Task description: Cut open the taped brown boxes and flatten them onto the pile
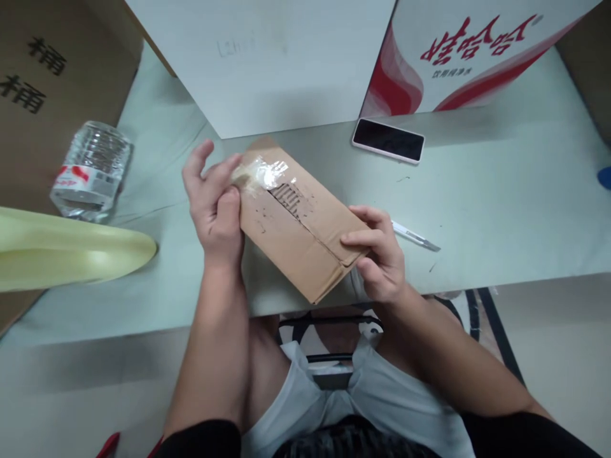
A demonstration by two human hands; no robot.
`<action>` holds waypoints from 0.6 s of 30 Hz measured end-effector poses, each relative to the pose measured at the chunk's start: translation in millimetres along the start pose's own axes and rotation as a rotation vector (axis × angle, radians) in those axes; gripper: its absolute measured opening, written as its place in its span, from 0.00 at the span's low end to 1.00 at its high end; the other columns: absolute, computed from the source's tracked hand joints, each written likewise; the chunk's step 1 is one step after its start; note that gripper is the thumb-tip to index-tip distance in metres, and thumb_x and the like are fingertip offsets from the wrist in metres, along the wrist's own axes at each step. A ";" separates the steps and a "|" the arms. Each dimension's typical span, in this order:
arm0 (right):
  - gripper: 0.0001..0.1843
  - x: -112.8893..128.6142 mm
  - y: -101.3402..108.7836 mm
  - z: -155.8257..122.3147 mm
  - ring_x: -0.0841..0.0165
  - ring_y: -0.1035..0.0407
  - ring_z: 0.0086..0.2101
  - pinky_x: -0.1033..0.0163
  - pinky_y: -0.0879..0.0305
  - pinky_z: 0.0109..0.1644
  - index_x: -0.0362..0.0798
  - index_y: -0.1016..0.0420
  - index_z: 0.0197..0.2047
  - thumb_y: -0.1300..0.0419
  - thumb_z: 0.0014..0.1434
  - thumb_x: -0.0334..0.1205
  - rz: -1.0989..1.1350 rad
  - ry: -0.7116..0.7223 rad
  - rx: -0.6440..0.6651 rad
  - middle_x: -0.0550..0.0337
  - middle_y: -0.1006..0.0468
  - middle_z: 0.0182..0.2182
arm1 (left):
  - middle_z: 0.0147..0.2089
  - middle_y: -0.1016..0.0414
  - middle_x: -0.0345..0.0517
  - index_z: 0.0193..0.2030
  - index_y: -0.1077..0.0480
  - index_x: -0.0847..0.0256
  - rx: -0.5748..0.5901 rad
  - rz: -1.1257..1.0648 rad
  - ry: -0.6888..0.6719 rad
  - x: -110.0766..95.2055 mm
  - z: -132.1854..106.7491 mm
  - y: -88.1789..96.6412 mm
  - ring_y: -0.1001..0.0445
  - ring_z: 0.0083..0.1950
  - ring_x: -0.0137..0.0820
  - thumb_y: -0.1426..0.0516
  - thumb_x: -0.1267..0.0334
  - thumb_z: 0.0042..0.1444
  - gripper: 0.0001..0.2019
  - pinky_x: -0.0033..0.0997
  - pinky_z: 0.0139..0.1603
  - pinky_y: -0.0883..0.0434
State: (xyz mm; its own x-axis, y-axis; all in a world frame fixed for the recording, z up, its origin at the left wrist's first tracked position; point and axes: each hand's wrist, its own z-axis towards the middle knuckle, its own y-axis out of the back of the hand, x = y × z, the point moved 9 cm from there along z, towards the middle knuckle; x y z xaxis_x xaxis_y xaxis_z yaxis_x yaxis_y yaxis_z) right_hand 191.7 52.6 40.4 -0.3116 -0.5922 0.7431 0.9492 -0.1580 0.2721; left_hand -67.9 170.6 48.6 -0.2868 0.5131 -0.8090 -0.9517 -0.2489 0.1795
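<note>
A small brown cardboard box (310, 254) is held tilted above the near part of the table. Clear packing tape (270, 173) covers its far left end, and a torn patch with bare corrugation lies beside the centre seam. My left hand (217, 203) pinches the taped end between thumb and forefinger, with the other fingers raised. At the near right corner, my right hand (382, 254) grips the box with fingers on top and thumb at the end. A white utility knife (415, 236) lies on the table just right of my right hand.
A phone (389, 140) lies before a large white box (286, 70) and a red-and-white carton (458, 63). At left are a water bottle (90, 172), a pale yellow curved object (76, 251) and a large brown carton (62, 83). The table's front edge (525, 284) runs near my lap.
</note>
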 end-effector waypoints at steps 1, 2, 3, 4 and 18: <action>0.13 1.4 1.0 -0.4 0.54 0.29 0.58 0.42 0.26 0.58 0.64 0.24 0.54 0.44 0.70 0.50 0.002 0.000 0.003 0.55 0.31 0.60 | 0.68 0.30 0.49 0.48 0.17 0.58 0.035 -0.016 -0.022 -2.0 1.1 -2.4 0.30 0.67 0.45 0.37 0.32 0.58 0.30 0.49 0.75 0.35; 0.12 3.1 1.8 -1.1 0.55 0.29 0.58 0.44 0.26 0.57 0.63 0.24 0.54 0.43 0.70 0.48 -0.001 -0.001 0.008 0.55 0.31 0.60 | 0.67 0.29 0.48 0.45 0.16 0.57 0.070 -0.019 -0.024 -3.0 1.9 -5.2 0.28 0.64 0.44 0.37 0.34 0.59 0.27 0.49 0.72 0.33; 0.11 5.1 2.7 -1.9 0.55 0.29 0.58 0.45 0.26 0.57 0.63 0.24 0.53 0.42 0.69 0.46 -0.008 0.000 0.012 0.55 0.31 0.59 | 0.65 0.28 0.48 0.44 0.15 0.56 0.099 -0.018 -0.028 -4.6 2.2 -7.8 0.27 0.61 0.44 0.37 0.36 0.61 0.24 0.49 0.70 0.31; 0.11 7.0 3.2 -3.2 0.55 0.29 0.59 0.45 0.26 0.57 0.63 0.24 0.53 0.42 0.69 0.46 -0.015 0.001 0.018 0.55 0.30 0.59 | 0.63 0.26 0.48 0.43 0.14 0.56 0.117 -0.015 -0.046 -7.8 2.3 -9.7 0.27 0.60 0.43 0.37 0.40 0.62 0.21 0.48 0.68 0.30; 0.36 -78.7 -9.3 -29.7 0.58 0.22 0.43 0.47 0.25 0.53 0.54 0.26 0.59 0.52 0.68 0.75 0.221 -0.656 0.133 0.54 0.17 0.43 | 0.49 0.19 0.52 0.31 0.24 0.58 -0.183 0.002 0.115 10.3 10.5 34.4 0.33 0.66 0.40 0.47 0.70 0.56 0.11 0.53 0.77 0.37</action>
State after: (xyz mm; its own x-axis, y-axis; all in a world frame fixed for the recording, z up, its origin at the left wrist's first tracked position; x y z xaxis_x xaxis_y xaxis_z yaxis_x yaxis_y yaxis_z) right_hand 208.7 77.3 -38.7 -0.1135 0.0063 0.9935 0.9930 0.0336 0.1132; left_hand -104.7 176.0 52.3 -0.2639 0.4177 -0.8694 -0.9127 -0.3998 0.0850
